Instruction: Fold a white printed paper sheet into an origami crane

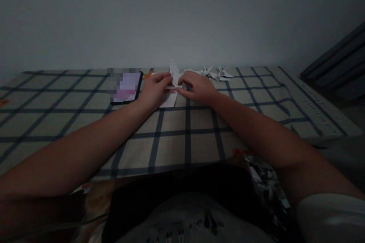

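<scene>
Between my two hands is a piece of folded white paper (174,73), one pointed part of it standing up. My left hand (155,87) pinches its left side with thumb and fingertips. My right hand (196,85) grips the right side, fingers bent over it. Flat on the tablecloth, partly under my left hand, lies a white sheet (170,100). Just behind my right hand sit folded paper cranes (222,74) with pointed tips. The inner folds of the held paper are hidden by my fingers.
A phone (127,86) with a lit, blurred screen lies left of my left hand. A checked tablecloth (173,140) covers the table, which meets a pale wall (182,15). Dark folded fabric (339,60) hangs at the right. A patterned bundle (268,182) is below the table's front edge.
</scene>
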A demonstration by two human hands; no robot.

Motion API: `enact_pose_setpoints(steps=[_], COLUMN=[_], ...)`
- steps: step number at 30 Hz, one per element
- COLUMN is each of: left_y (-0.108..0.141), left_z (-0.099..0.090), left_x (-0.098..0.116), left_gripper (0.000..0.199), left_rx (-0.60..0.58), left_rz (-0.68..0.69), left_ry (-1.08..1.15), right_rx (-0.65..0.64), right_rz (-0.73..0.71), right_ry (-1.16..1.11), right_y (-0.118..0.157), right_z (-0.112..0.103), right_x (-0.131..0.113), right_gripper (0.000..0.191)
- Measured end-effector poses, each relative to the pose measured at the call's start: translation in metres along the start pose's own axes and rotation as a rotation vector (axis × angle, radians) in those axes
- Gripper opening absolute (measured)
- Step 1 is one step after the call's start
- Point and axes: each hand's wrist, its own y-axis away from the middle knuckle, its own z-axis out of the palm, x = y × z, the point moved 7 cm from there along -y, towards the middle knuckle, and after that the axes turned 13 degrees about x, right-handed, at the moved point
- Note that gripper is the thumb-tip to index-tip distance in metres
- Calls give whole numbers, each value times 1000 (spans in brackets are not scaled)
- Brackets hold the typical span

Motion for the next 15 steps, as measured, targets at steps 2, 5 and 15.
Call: enact_pose_setpoints(steps=[2,5,15], left_y=[-2,-5,0], left_z=[-1,-5,-1], left_x=[2,3,2], left_gripper=[30,47,52], left_rx=[13,57,13], left_rz=[19,41,68], left_ry=[-13,-45,-92], right_rx=[70,125,-17], right_rz=[32,127,415], right_ry=[-88,-203,-653], right_y=[-2,-4,3], right_z=[-5,-9,19], right_x=[4,14,37], right_gripper=[24,28,52])
